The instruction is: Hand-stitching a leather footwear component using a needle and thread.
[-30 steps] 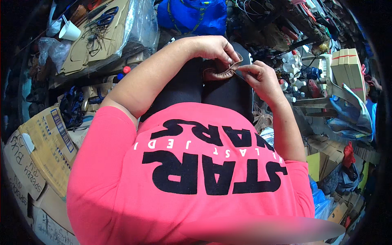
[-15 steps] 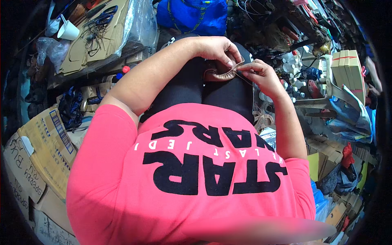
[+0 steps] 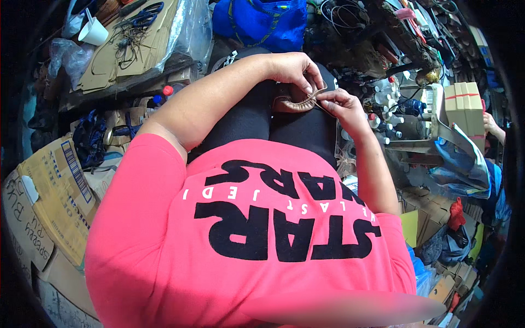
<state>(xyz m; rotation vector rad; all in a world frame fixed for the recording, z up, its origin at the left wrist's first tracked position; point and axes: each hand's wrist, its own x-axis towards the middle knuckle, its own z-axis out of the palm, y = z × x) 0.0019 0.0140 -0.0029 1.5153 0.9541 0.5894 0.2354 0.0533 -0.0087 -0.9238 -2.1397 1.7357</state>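
Note:
A brown leather shoe upper (image 3: 298,106) with a puckered, stitched rim rests over my thighs, between my knees. My left hand (image 3: 297,71) reaches across from the left and grips its far edge, thumb and fingers closed on the leather. Against the right end of the puckered rim, my right hand (image 3: 346,108) is closed in a pinch. A thin thread seems to run from those fingertips by the rim; whether a needle is there too is too small to tell. The inside of the upper is partly hidden by my left fingers.
Flat cardboard (image 3: 131,46) with loose cords and a white cup (image 3: 94,31) lies at the far left. Ahead is a blue bag (image 3: 262,24). Several small bottles (image 3: 385,104) and stacked boxes (image 3: 464,108) stand right. Another person's hand (image 3: 494,128) shows at the right edge.
My right hand has shifted slightly down and stays pinched by the rim. My left hand keeps its grip. The view has shifted a little, and the other person's hand is lower beside the boxes.

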